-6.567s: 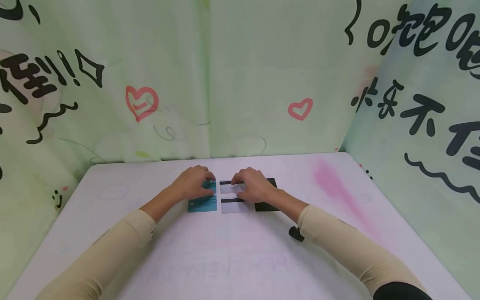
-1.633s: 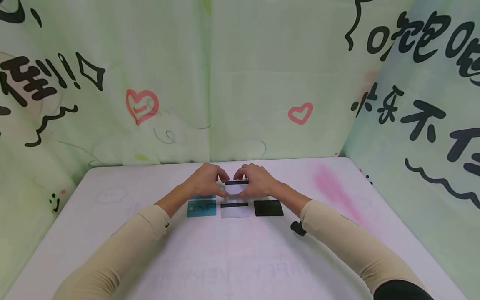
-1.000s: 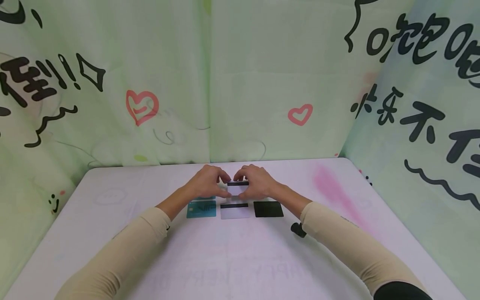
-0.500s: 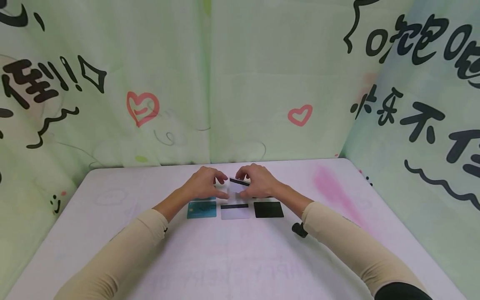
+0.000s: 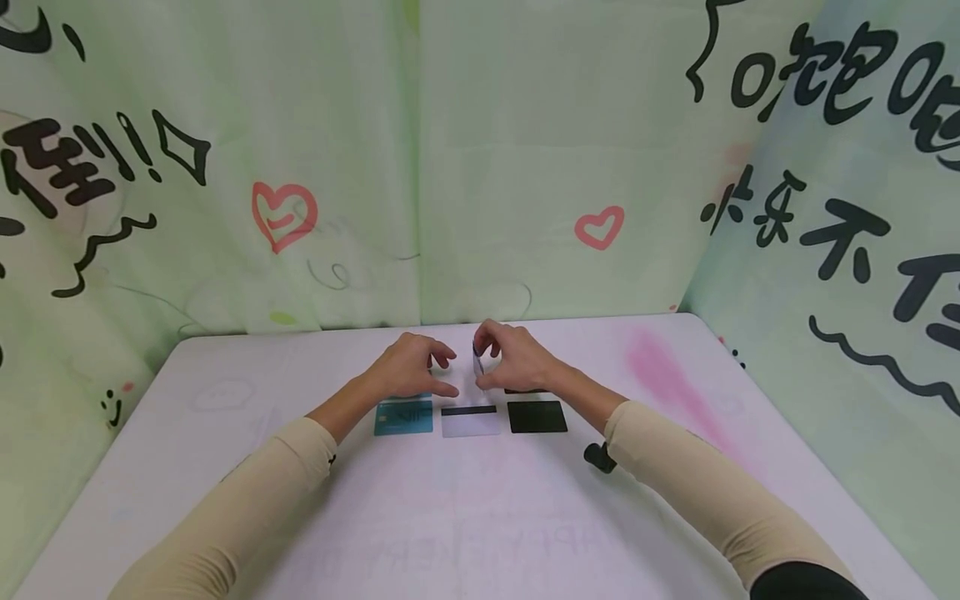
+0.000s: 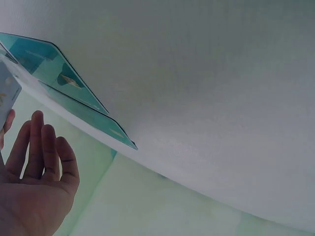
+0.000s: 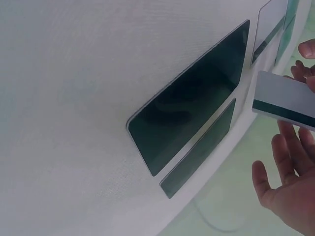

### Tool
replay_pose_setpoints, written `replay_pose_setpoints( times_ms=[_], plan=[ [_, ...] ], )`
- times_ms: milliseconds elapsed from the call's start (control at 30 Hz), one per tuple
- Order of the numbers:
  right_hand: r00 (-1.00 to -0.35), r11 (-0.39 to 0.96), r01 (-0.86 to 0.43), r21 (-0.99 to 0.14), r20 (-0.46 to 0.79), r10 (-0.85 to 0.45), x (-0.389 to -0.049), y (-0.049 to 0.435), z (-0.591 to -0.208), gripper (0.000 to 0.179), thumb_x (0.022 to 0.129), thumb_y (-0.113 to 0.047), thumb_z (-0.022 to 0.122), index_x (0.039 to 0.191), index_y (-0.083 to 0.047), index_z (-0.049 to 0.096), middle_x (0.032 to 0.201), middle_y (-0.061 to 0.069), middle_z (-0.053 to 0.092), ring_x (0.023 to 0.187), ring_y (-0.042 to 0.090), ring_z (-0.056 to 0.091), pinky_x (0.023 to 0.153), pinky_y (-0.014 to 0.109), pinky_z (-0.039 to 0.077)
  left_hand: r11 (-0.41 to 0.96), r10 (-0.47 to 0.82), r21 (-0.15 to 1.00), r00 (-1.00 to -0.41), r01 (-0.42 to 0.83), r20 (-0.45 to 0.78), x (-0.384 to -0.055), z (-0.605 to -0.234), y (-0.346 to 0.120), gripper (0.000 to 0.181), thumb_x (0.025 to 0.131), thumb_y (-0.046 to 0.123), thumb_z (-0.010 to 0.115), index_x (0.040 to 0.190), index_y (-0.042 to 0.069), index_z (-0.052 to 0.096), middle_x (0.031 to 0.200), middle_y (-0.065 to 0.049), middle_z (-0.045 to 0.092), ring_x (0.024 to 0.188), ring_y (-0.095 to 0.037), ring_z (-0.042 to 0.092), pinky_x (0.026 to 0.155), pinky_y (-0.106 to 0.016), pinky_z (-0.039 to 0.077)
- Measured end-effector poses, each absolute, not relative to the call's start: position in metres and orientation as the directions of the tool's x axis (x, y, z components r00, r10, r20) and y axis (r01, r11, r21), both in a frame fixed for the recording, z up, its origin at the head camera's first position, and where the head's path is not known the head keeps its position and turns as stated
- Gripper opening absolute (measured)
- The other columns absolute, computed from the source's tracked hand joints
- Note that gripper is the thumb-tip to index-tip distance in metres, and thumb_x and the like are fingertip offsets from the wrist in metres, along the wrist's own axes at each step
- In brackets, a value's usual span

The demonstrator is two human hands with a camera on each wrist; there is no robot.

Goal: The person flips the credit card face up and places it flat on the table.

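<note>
In the head view my right hand [image 5: 517, 358] pinches a white card with a dark stripe [image 7: 285, 96], lifted off the table and turned nearly edge-on. My left hand [image 5: 408, 367] hovers just left of it with thumb and fingers apart, holding nothing. Beneath the left hand lie two teal cards, the front one [image 5: 403, 419] fully visible, the rear one [image 6: 83, 108] mostly covered in the head view. A second white striped card [image 5: 469, 423] lies flat in the middle. To its right is a black card [image 5: 537, 419], with another black card [image 7: 199, 152] behind it, partly under my right hand.
The white table [image 5: 450, 517] has a pink smear on its right side. A pale green printed curtain [image 5: 495, 150] stands behind the table and along its sides. A small black object [image 5: 600, 458] sits by the right sleeve cuff.
Both hands were on the white striped card, which faced upward. The left fingers have come off it. The right hand has tilted it up on edge and drawn it slightly right.
</note>
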State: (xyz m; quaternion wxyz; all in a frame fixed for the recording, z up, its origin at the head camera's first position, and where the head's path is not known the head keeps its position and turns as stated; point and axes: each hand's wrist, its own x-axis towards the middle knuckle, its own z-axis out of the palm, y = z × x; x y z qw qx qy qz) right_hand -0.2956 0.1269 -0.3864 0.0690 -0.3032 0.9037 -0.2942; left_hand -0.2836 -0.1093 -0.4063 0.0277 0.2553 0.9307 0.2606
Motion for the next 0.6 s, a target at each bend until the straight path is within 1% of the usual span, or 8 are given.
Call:
replay_pose_setpoints(
  times_ms=[133, 233, 433, 600],
  plan=[
    [-0.805, 0.623, -0.500, -0.601, 0.057, -0.591, -0.2961, 0.1277, -0.3877, 0.047, 0.080, -0.015, 0.084, 0.117, -0.011, 0.056, 0.115, 0.009, 0.071, 0.109, 0.034, 0.061, 0.089, 0.038, 0.052, 0.733, 0.493, 0.498, -0.866, 0.463, 0.080, -0.2827, -0.4053, -0.1089, 0.060, 0.077, 0.041, 0.092, 0.125, 0.008, 0.076, 0.104, -0.003, 0.078, 0.087, -0.016, 0.062, 0.075, -0.030, 0.051],
    [-0.810, 0.620, -0.485, -0.617, 0.051, -0.584, -0.2966, 0.1277, -0.3882, 0.049, 0.080, -0.015, 0.083, 0.118, -0.012, 0.053, 0.117, 0.009, 0.074, 0.108, 0.033, 0.062, 0.086, 0.037, 0.051, 0.735, 0.495, 0.496, -0.866, 0.463, 0.075, -0.2823, -0.4043, -0.1084, 0.061, 0.077, 0.041, 0.092, 0.125, 0.008, 0.075, 0.104, -0.003, 0.078, 0.087, -0.016, 0.063, 0.075, -0.029, 0.051],
    [-0.820, 0.610, -0.471, -0.637, 0.063, -0.568, -0.2968, 0.1271, -0.3872, 0.050, 0.079, -0.014, 0.082, 0.117, -0.016, 0.049, 0.120, 0.006, 0.077, 0.103, 0.026, 0.063, 0.085, 0.039, 0.050, 0.732, 0.492, 0.503, -0.867, 0.460, 0.077, -0.2824, -0.4038, -0.1082, 0.060, 0.077, 0.039, 0.092, 0.126, 0.008, 0.075, 0.104, -0.004, 0.078, 0.086, -0.016, 0.063, 0.075, -0.029, 0.051],
    [-0.819, 0.598, -0.469, -0.651, 0.067, -0.570, -0.2960, 0.1278, -0.3882, 0.051, 0.079, -0.014, 0.082, 0.115, -0.018, 0.047, 0.120, 0.002, 0.078, 0.098, 0.023, 0.062, 0.083, 0.037, 0.049, 0.735, 0.491, 0.497, -0.868, 0.461, 0.077, -0.2833, -0.4059, -0.1085, 0.061, 0.076, 0.040, 0.092, 0.125, 0.008, 0.076, 0.103, -0.003, 0.078, 0.084, -0.015, 0.062, 0.074, -0.029, 0.050]
  ],
)
